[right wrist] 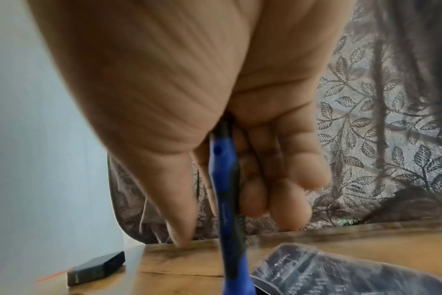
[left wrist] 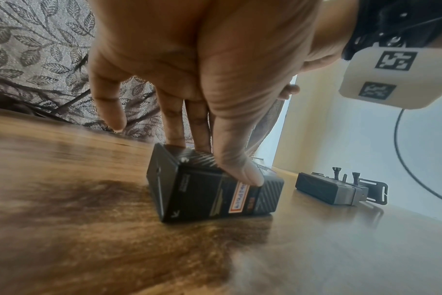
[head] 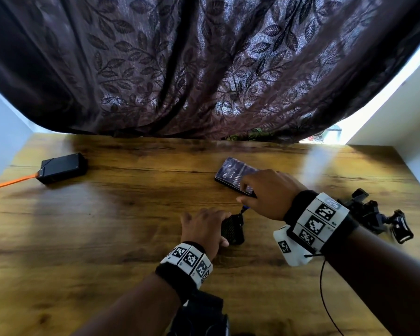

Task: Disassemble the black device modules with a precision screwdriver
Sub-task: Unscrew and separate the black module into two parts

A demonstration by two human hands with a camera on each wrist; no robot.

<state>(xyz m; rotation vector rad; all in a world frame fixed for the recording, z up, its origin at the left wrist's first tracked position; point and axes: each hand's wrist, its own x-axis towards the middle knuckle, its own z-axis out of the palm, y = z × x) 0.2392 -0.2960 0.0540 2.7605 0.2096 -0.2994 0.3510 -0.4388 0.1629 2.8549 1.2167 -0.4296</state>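
Observation:
A small black ribbed module (head: 233, 230) lies on the wooden table (head: 107, 238) near its middle. My left hand (head: 204, 226) grips it, fingers on its top and thumb on its labelled side (left wrist: 237, 197). Just beyond it, my right hand (head: 255, 192) holds a blue-and-black precision screwdriver (head: 243, 210), whose shaft points down at the module's far end. In the right wrist view the screwdriver (right wrist: 227, 199) runs down between thumb and fingers, and its tip is hidden. A second black module (head: 62, 167) with an orange strip lies at the far left.
A clear-lidded bit case (head: 233, 174) lies just behind my right hand. Black mounts and clamps (head: 374, 214) sit at the right, one boxy unit (left wrist: 333, 189) near the module. A patterned curtain (head: 204, 69) hangs along the back edge. A thin black cable (head: 325, 299) trails from my right wrist.

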